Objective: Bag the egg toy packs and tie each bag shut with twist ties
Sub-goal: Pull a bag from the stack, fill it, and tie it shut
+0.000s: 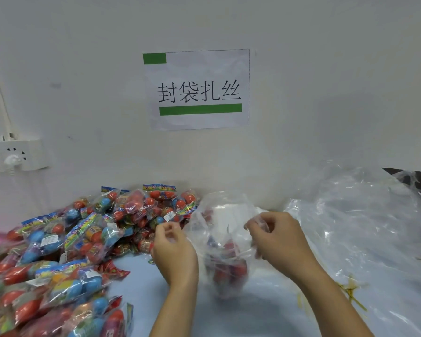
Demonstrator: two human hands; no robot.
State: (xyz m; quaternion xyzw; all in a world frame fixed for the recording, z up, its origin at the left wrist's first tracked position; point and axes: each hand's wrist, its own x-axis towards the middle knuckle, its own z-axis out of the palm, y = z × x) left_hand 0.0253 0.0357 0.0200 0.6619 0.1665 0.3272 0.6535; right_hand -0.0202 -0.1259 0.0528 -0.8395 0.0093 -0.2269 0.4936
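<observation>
- The surface [265, 317] is pale blue and runs from the near edge to the white far wall.
- Loose clear plastic sheeting [365, 229] covers the right side of the surface, from far to near.
- A heap of egg toy packs [66, 251] fills the left side, each pack showing red and blue eggs under a printed header; the heap reaches the far wall.
- A paper sign [199, 90] with green bars and printed characters is fixed to the wall above the centre.
- A white power strip [16, 154] is mounted on the wall at far left.
- The clear bag [225, 251] stands at the centre between your hands, red eggs visible in its lower part, its bottom resting on the surface.
- Your right hand [281, 239] has its fingers curled, pinching the right side of the bag's mouth.
- Your left hand [174, 251] has its fingers curled, pinching the left side of the mouth.
- Yellow twist ties [350, 291] lie under the sheeting, near right.
</observation>
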